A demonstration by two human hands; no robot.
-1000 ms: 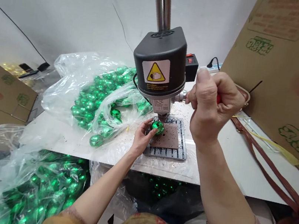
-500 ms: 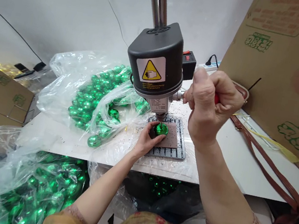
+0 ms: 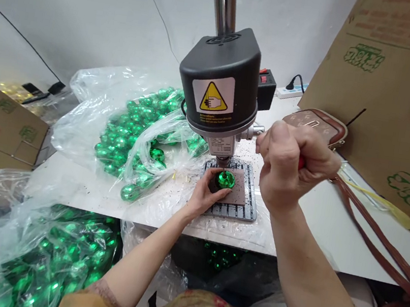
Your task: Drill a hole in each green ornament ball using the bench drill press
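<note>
My left hand point(image 3: 203, 193) pinches a shiny green faceted ball point(image 3: 226, 179) from its left side, thumb in front and fingers behind. The ball rests on a brownish square pad point(image 3: 238, 192) on the slotted metal base point(image 3: 250, 212) of a bench drill press. Above it is the black motor head point(image 3: 219, 84) of the drill press, with the chuck point(image 3: 222, 160) just over the ball; whether the bit touches it I cannot tell. My right hand point(image 3: 292, 161) is closed around the feed lever, of which a red bit shows between the fingers.
Green balls point(image 3: 126, 136) lie in a clear plastic bag on the table's left, more point(image 3: 70, 251) in a bag below. A brown purse point(image 3: 321, 124) with a long strap lies at right. Cardboard boxes point(image 3: 396, 110) flank the table. Dark shavings surround the base.
My right hand has come down with the lever, uncovering more of the purse. My left hand stays on the ball. The whole view has shifted slightly.
</note>
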